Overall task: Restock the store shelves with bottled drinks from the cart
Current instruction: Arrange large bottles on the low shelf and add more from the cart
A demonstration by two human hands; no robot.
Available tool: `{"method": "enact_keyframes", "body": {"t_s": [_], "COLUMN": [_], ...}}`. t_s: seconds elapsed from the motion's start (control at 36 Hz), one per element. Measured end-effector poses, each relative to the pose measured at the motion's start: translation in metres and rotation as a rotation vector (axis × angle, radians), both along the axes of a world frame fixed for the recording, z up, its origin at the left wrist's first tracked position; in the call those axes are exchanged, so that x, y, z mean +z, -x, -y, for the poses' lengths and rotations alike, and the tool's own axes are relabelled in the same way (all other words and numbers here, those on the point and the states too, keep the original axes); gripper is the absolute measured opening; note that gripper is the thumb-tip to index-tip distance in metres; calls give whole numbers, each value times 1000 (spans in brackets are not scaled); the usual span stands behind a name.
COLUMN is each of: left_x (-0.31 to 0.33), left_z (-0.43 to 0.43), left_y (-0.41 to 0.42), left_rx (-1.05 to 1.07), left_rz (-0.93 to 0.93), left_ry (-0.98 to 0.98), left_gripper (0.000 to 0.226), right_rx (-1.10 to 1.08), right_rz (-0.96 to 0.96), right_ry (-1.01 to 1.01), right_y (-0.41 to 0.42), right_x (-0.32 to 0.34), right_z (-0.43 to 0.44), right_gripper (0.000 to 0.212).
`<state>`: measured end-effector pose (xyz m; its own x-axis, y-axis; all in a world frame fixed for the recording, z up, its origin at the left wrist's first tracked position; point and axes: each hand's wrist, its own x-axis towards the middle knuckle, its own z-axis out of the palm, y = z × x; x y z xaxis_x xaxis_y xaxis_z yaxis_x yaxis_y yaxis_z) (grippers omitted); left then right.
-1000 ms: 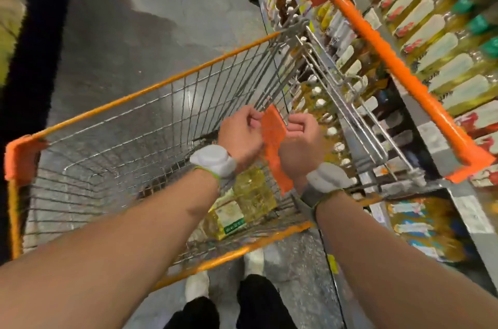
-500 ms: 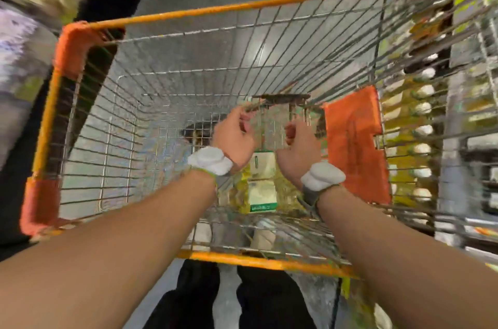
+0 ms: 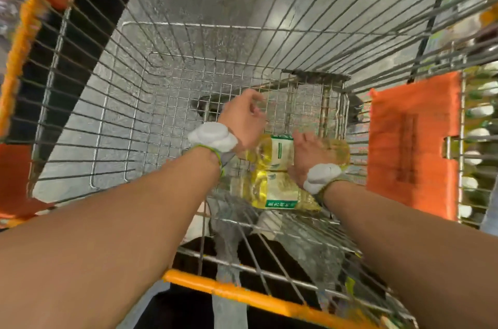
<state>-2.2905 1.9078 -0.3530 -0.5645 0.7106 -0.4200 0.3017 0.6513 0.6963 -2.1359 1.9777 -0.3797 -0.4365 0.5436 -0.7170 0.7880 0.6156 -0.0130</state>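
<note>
Two bottles of yellow liquid with white and green labels lie side by side on the wire floor of the cart (image 3: 167,102), at its near end. My right hand (image 3: 310,153) lies over the farther bottle (image 3: 272,151), thumb on the label and fingers curled over its body, though blur softens the fingers. The nearer bottle (image 3: 275,191) lies untouched just below my right wrist. My left hand (image 3: 242,118) hovers just left of and beyond the farther bottle, fingers loosely curled, holding nothing. Both wrists carry white bands.
The cart's orange seat flap (image 3: 412,140) hangs on the right wall. Behind that wall a store shelf (image 3: 479,124) holds rows of bottles with white caps. The orange rim (image 3: 242,291) crosses the near edge, with dark trouser legs below it.
Both hands let go of the orange flap and reached down into the cart. My right hand dropped onto the farther bottle. The view swung from the shelf to straight down into the cart.
</note>
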Motion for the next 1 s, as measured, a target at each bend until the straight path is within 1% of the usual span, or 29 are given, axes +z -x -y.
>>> {"method": "enact_keyframes", "body": {"t_s": [0.11,0.17,0.22,0.31,0.33,0.42,0.47,0.56,0.58,0.64,0.67,0.69,0.72,0.78,0.81,0.83,0.86,0.92,0.94,1.0], "left_x": [-12,-13,-16,-20,-21,-23,-25,-26,-26,-27,-27,-27,-26,-24,-23,-23,-22,-21,-22,-23], "left_z": [1,-2,-5,-5,-4,-4,-5,-4,-5,-5,-5,-5,-5,-4,-3,-2,-1,3,4,8], "left_y": [9,9,10,10,12,14,14,15,15,12,11,11,8,9,10,12,13,17,19,20], "left_rx": [16,-20,-41,-32,-30,-28,-52,-88,-90,-79,-66,-51,-43,-49,-51,-47,-45,-39,-30,2], "left_rz": [15,-5,13,43,43,31,7,-2,-12,-48,-74,-104,-125,-133,-120,-102,-90,-74,-61,-31], "left_ry": [8,35,65,80,83,105,146,194,212,260,286,309,327,358,369,378,386,386,376,373], "left_gripper": [34,34,35,35,33,26,23,18,17,16,17,18,20,22,22,22,22,21,20,18], "right_rx": [73,76,63,27,14,-8,-59,-129,-135,-94,-101,-151,-232,-409,-474,-496,-485,-422,-398,-369], "right_rz": [62,79,83,-24,-65,-121,-131,-102,-85,-81,-127,-207,-293,-460,-523,-533,-489,-290,-218,-200], "right_ry": [-10,-18,-31,-121,-149,-209,-231,-185,-185,-200,-199,-191,-177,-157,-149,-141,-128,-99,-76,4], "right_y": [10,14,17,14,14,11,15,25,27,29,30,34,36,44,47,48,48,44,43,44], "right_x": [-21,-30,-41,-57,-62,-72,-76,-75,-74,-69,-65,-62,-60,-58,-57,-56,-56,-56,-56,-59], "right_z": [0,-3,-4,-1,1,9,9,-3,-10,-19,-21,-22,-24,-26,-26,-24,-21,-13,-11,-7], "right_gripper": [78,81,82,65,64,70,67,63,63,79,86,89,88,81,77,77,83,98,98,81]}}
